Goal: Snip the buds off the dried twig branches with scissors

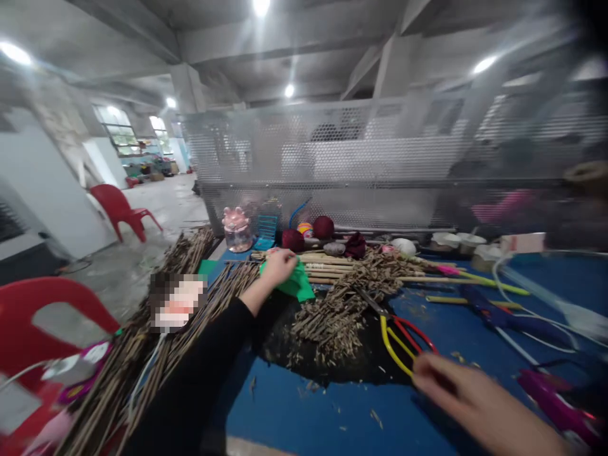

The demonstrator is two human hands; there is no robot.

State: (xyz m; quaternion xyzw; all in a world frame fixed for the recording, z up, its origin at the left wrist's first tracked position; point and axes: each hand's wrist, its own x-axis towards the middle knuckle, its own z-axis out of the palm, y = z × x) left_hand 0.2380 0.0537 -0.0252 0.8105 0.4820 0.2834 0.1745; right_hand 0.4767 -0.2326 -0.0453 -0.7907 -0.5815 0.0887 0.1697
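My left hand (279,267) reaches over the bundles of sticks, its fingers closed at the upper edge of a thin green sheet (300,284). The sheet drapes below the hand across the sticks. My right hand (458,386), slightly blurred, has curled fingers at the handle end of a pair of scissors (396,345) with one red and one yellow loop. The scissors' blades point away into a heap of dry brown twigs (332,316), which lies on a black patch of the blue table (294,405).
Long thin sticks (175,342) cover the left side, with a phone blurred out above them. Dark red yarn balls (323,227) and a pink-lidded jar (236,229) stand along the mesh screen (370,158). On the right lie a dark blue-handled tool (508,320), cables and a purple device (558,405).
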